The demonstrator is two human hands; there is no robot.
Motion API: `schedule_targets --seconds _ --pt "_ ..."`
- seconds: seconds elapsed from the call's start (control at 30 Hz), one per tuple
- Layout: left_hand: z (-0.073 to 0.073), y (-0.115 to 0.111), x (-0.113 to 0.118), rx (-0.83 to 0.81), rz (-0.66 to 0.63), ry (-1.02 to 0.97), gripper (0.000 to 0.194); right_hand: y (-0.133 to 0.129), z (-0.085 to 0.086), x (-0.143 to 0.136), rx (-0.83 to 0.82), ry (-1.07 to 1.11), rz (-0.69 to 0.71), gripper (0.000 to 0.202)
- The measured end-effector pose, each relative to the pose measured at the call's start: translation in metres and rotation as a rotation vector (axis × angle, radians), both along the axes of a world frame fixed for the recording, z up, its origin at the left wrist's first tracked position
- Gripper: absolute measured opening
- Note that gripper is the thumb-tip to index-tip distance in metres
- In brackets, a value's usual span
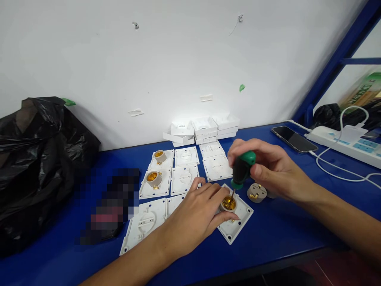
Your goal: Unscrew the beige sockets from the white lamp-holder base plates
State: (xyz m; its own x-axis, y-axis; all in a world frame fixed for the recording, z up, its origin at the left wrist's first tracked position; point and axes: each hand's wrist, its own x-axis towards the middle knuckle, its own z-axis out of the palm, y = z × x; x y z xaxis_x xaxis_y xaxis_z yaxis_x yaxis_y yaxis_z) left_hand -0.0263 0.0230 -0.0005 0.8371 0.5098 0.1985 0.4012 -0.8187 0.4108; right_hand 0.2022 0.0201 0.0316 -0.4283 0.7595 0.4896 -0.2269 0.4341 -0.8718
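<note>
My right hand (264, 167) grips a screwdriver (241, 169) with a green and black handle. The screwdriver slants down, its shaft reaching into a round lamp socket (228, 203) with a brass-coloured inside. Thumb and fingers of my left hand (199, 210) close around that socket, which sits on a square white plastic plate (239, 218) lying at an angle. Just right of the plate, under my right hand, rests a loose lamp socket (256, 192), partly beside another that is mostly hidden. Two more sockets (154, 178) stand on white plates (185, 178) at the left.
White box-like covers (204, 127) are stacked against the wall. A black plastic bag (38, 171) fills the left side, near a pixelated dark object (111, 210). At the right lie a phone (294, 139) and a power strip (348, 143) with white cables on the blue table (282, 246).
</note>
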Motion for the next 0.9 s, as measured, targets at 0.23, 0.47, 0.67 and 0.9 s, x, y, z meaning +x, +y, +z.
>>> schedule_targets --seconds 0.23,0.47,0.67,0.9 --pt "0.002 0.001 0.003 -0.015 0.011 0.006 0.028 0.002 -0.002 -0.001 -0.010 0.015 -0.062 0.026" --pt "0.004 -0.002 0.001 -0.054 0.050 -0.030 0.027 0.001 0.001 -0.004 0.051 0.050 -0.264 0.020" --pt "0.005 0.001 -0.002 -0.103 0.090 -0.190 0.029 0.014 0.001 0.000 0.026 0.168 -0.600 0.017" --pt "0.013 0.014 0.010 -0.289 0.173 -0.257 0.031 0.034 0.000 0.016 0.059 0.168 -0.791 0.016"
